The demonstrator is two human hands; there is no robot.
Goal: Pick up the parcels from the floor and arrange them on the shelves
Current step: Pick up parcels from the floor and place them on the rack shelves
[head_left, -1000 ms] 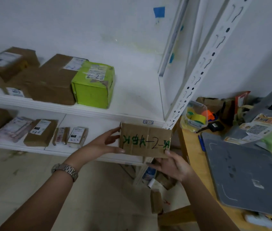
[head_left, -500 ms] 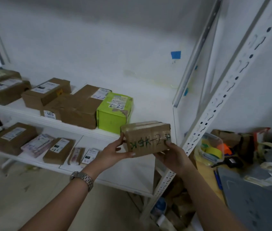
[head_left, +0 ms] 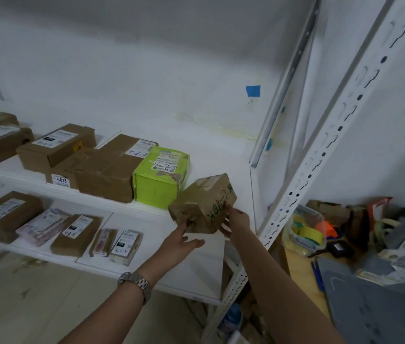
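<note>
A brown cardboard parcel (head_left: 202,198) with green handwriting hangs tilted over the front edge of the upper white shelf (head_left: 217,160), just right of a green box (head_left: 158,181). My right hand (head_left: 236,219) grips its written right face. My left hand (head_left: 180,240) supports its lower left corner from below, fingers loosely spread. Several brown parcels (head_left: 108,170) stand in a row on the upper shelf to the left. The lower shelf (head_left: 164,234) carries several flat parcels (head_left: 75,234).
A white perforated shelf post (head_left: 320,155) rises at the right of the parcel. Beyond it is a wooden desk (head_left: 298,266) with a clear tub of tape rolls (head_left: 306,230), papers and a grey mat (head_left: 375,306). Tiled floor (head_left: 22,306) lies below the shelves.
The parcel has moved up and forward to the upper shelf edge and turned from level to tilted. My left hand has slid from its side to under its corner.
</note>
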